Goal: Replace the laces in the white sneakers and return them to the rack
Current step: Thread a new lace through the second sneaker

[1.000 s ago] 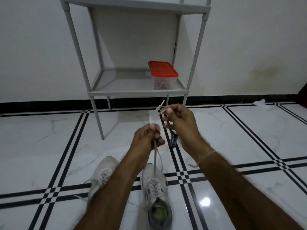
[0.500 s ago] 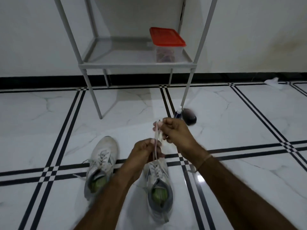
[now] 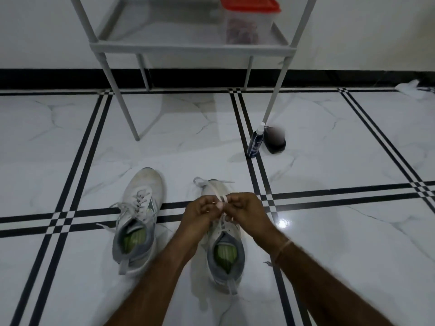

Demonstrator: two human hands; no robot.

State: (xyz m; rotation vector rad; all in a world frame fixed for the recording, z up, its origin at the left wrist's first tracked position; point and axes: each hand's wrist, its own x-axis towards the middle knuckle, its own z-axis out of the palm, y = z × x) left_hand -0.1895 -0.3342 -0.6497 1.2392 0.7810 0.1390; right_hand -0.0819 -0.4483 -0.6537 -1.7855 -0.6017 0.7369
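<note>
Two white sneakers with green insoles stand on the tiled floor, toes pointing away from me. The left sneaker [image 3: 137, 215] is laced, its lace ends trailing loose. Over the right sneaker [image 3: 224, 250] my left hand [image 3: 200, 214] and my right hand [image 3: 247, 211] meet, both pinching its white lace [image 3: 211, 188], which loops forward past the toe. My hands hide the upper eyelets. The grey metal rack [image 3: 188, 47] stands beyond, by the wall.
A clear box with a red lid [image 3: 247, 22] sits on the rack's low shelf. A blue spray bottle [image 3: 256, 143] and a dark brush-like object [image 3: 274, 141] stand by the rack's right front leg. A white cloth [image 3: 410, 87] lies far right by the wall.
My hands have dropped from chest height down to just above the right sneaker, bringing the lace with them. The view has tilted down and closer to the shoes.
</note>
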